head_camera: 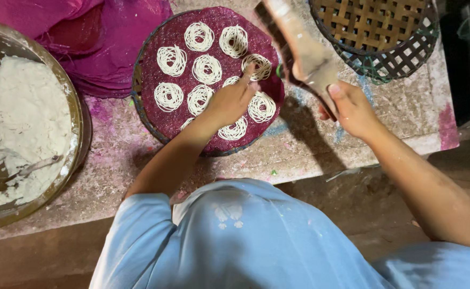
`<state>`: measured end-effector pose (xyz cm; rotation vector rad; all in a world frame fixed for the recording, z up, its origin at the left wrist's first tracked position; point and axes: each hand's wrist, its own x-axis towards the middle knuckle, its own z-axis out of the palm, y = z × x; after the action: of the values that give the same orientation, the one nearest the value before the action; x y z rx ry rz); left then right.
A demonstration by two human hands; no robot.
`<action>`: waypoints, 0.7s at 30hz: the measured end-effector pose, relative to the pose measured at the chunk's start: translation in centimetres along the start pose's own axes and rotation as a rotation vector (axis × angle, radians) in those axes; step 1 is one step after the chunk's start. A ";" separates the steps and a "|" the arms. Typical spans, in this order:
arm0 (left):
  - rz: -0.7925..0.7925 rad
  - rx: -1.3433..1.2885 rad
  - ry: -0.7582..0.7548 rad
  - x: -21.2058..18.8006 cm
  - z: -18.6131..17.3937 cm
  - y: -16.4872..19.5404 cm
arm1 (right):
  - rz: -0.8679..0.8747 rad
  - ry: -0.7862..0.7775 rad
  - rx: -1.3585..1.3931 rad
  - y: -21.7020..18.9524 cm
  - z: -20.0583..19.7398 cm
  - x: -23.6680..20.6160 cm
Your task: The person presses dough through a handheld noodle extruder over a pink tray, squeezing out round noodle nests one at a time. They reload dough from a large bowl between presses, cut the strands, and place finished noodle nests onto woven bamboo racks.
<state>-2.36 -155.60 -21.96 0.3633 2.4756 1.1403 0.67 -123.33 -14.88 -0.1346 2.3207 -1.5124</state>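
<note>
My left hand (234, 99) rests open-fingered on the noodle coils (207, 68) on the purple-cloth tray (154, 115), mid-counter. My right hand (352, 109) grips the dough press (304, 51). I'd nudge coils gently, keeping them apart.

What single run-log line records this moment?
left hand: on noodle coils, tray | right hand: holds press | bowl: dough | basket: behind

Left hand (230, 101) on noodle-coiled tray (160, 115), right hand (352, 109) gripping wooden press (304, 51)
</note>
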 end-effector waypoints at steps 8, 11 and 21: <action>0.479 0.425 0.310 -3.3 -1.9 0.9 | -0.219 0.096 0.384 3.7 3.2 -1.9; 0.470 0.443 0.298 -3.0 -2.3 0.9 | -0.222 0.135 0.648 4.8 5.4 -2.5; -0.042 0.491 0.997 -0.1 -22.0 -9.2 | -0.124 0.346 0.590 5.6 6.8 -4.8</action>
<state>-12.79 -176.16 -15.99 -0.2101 3.6128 0.7583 8.21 -125.55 -21.20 0.1527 2.0134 -2.3698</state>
